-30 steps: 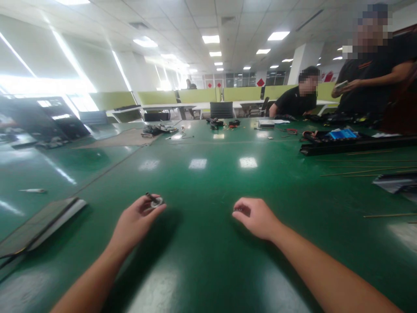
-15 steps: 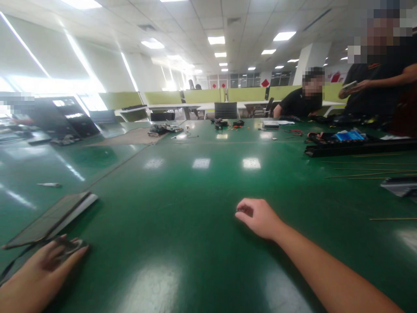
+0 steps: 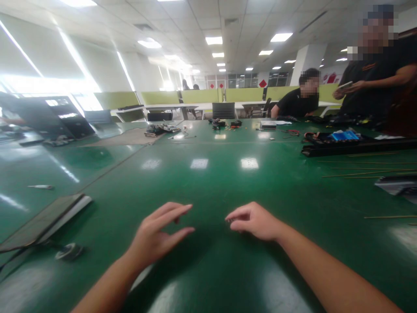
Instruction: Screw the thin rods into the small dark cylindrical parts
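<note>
On the green tabletop point(image 3: 202, 187), to our left, a round fitting with a pale ring point(image 3: 69, 251) lies blurred beside a flat grey-brown panel point(image 3: 48, 217), apart from both hands, so we judge its setting-down done. Our left hand point(image 3: 155, 234) is spread and empty, thumb well away from the fingers, above the tabletop; our right hand point(image 3: 256, 221) is curled around small pieces point(image 3: 230, 220) too fine to identify. Those we count as outstanding, so far as we can tell, being in the fingers rather than on the tabletop.
</note>
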Motion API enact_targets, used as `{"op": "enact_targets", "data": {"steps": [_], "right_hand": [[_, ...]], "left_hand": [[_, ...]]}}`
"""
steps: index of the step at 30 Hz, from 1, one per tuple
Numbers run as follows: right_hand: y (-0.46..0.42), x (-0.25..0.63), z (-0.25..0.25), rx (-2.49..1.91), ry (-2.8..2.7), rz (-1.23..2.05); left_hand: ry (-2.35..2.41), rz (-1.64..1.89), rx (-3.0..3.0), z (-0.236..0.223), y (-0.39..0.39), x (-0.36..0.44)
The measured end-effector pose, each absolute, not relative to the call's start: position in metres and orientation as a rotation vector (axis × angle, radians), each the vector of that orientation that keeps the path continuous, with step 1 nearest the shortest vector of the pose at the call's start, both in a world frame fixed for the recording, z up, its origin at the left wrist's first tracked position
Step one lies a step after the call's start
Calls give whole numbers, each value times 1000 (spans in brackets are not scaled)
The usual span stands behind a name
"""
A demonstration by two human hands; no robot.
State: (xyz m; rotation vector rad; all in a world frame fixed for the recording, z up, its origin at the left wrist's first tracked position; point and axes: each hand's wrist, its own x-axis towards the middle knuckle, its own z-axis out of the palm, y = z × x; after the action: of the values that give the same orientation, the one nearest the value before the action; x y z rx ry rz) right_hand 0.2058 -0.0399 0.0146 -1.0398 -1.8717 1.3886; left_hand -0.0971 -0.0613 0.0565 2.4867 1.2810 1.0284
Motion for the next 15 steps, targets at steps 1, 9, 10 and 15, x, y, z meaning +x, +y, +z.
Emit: {"op": "enact_targets", "data": {"steps": [1,9,10,15], "right_hand": [[-41,206,15,-994,-1845,1464],[-42,205,15,-780,-1681,1758],[-42,205,14,-790,-1653,1754],[-39,207,11,-894,-1659,1733]], "left_hand": [[1130,911,2483,57,-57,-79],[810,850,2371,48,-52,-6],[844,888,2346,48,-53,-6],[1224,1104,2015,52,-59,-36]]}}
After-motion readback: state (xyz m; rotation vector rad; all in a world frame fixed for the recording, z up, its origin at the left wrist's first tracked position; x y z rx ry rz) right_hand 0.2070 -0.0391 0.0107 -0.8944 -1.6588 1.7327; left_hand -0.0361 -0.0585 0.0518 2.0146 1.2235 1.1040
